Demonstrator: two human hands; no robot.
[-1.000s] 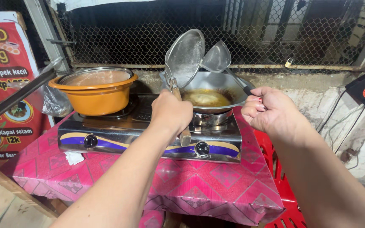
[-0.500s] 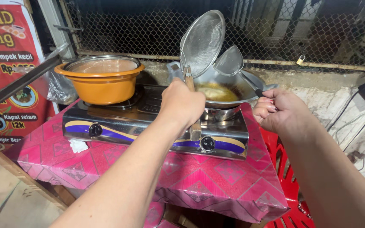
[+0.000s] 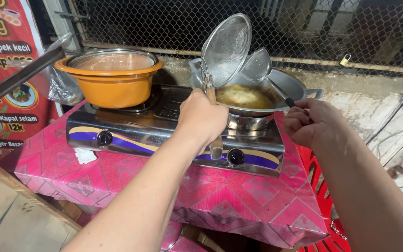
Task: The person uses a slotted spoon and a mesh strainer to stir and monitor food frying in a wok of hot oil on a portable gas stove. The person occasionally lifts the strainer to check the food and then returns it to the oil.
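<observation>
Left hand (image 3: 202,116): I see it clamped on the wooden handle of the round wire-mesh skimmer (image 3: 226,48), raised tilted above the grey metal wok (image 3: 295,84).
Right hand (image 3: 312,122): closed on the small metal ladle (image 3: 257,65), just beside the skimmer.

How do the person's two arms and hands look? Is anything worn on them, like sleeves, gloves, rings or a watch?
Both arms are bare from the frame edge to the wrist: no sleeves show. The left hand and the right hand have no gloves, and I see no watch, bracelet or ring on the visible sides. The forearms look slim, without marks or tattoos that I can tell.
</observation>
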